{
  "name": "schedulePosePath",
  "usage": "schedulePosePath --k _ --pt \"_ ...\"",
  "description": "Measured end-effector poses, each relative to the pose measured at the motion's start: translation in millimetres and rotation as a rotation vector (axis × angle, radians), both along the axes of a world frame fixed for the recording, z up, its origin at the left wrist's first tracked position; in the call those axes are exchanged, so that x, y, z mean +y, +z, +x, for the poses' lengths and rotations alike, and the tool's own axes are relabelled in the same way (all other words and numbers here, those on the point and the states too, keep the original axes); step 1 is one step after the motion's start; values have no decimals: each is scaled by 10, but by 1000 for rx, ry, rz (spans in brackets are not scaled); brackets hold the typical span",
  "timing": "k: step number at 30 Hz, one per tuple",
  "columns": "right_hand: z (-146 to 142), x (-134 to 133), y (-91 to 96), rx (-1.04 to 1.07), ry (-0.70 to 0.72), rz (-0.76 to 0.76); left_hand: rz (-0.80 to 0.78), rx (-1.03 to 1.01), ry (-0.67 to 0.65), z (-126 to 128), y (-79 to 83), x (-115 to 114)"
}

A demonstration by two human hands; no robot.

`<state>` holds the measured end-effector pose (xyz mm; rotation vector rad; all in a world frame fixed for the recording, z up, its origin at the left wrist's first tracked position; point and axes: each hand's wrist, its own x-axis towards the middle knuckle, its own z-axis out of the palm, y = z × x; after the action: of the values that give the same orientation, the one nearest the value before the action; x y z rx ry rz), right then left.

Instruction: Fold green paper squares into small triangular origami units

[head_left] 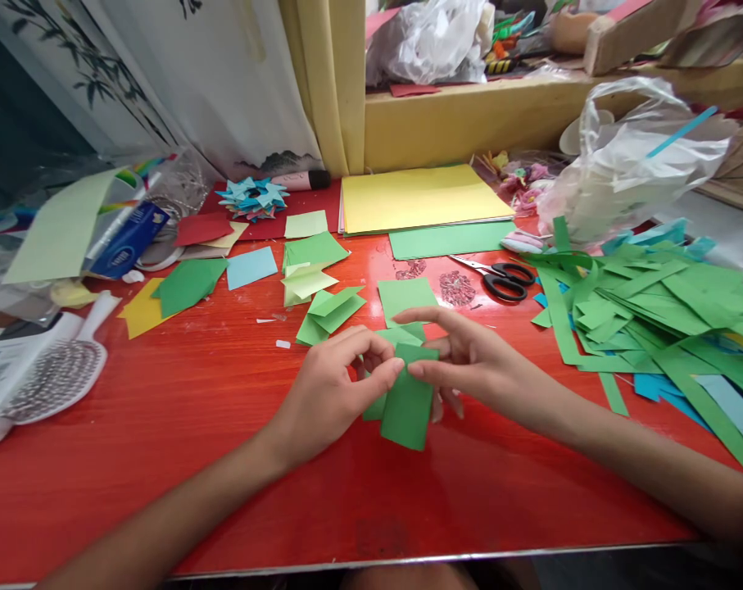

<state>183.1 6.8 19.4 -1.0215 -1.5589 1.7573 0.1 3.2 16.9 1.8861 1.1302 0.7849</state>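
Observation:
Between my two hands is a folded piece of green paper (409, 401), held a little above the red table. My left hand (340, 381) pinches its upper left edge between thumb and fingers. On the other side, my right hand (469, 352) has its thumb on the paper's upper right edge, with the index finger stretched out above and the other fingers partly behind the sheet. Just beyond the fingers lies a light green square (406, 299) on the table. Folded green pieces (331, 315) rest beyond my left hand.
Black-handled scissors (503, 279) lie beyond my right hand. A heap of green paper strips (659, 303) covers the right side. Yellow sheets (426, 199) are stacked at the back. To the left are a hairbrush (64, 377) and a blue pack (129, 240). The table's front edge (346, 564) is near me.

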Motion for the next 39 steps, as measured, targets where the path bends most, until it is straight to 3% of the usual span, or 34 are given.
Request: schedulePosePath --k 3,11,17,20,39 --pt "25 39 30 -12 -141 67 -80 -58 43 -13 23 16" --pt "22 25 -14 8 -175 108 -165 -73 35 -6 -3 38" --pt "0 35 -9 -74 -63 -43 -191 -141 140 -13 -20 52" --pt "-10 39 -29 -114 -2 -50 -191 -129 160 -13 -17 55" --pt "-22 22 -47 -139 -23 -39 -140 -45 121 -16 -16 33"
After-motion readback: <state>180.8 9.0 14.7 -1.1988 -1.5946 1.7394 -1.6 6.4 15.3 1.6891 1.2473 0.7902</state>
